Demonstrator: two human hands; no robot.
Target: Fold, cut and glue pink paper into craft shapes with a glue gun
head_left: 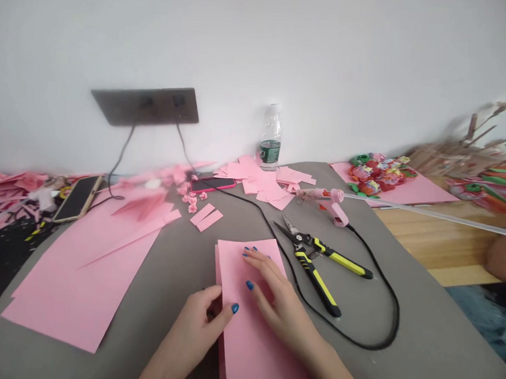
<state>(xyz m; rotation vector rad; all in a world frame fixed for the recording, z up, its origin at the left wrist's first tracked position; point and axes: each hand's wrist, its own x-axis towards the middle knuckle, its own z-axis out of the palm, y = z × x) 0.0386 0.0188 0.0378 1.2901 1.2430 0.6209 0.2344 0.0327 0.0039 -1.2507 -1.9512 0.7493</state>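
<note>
My right hand [282,303] is lying open and flat on a pink paper sheet [250,332], and my left hand [188,334] is curled at its edge, maybe pinching it, hard to tell from up here. The sheet's on the grey counter [402,341], just beside one pair of yellow-and-black snips [319,268]. Farther off: one pink glue gun [335,209], a pink-cased phone [212,185], a gold-cased phone [78,199], and one water bottle [271,122] whose green label [269,153] I can't read.

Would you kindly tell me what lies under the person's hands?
Layered pink paper sheets on the grey surface lie under the left hand and right hand; the paper beneath the palms, and whatever is below the sheets, is covered.
</note>
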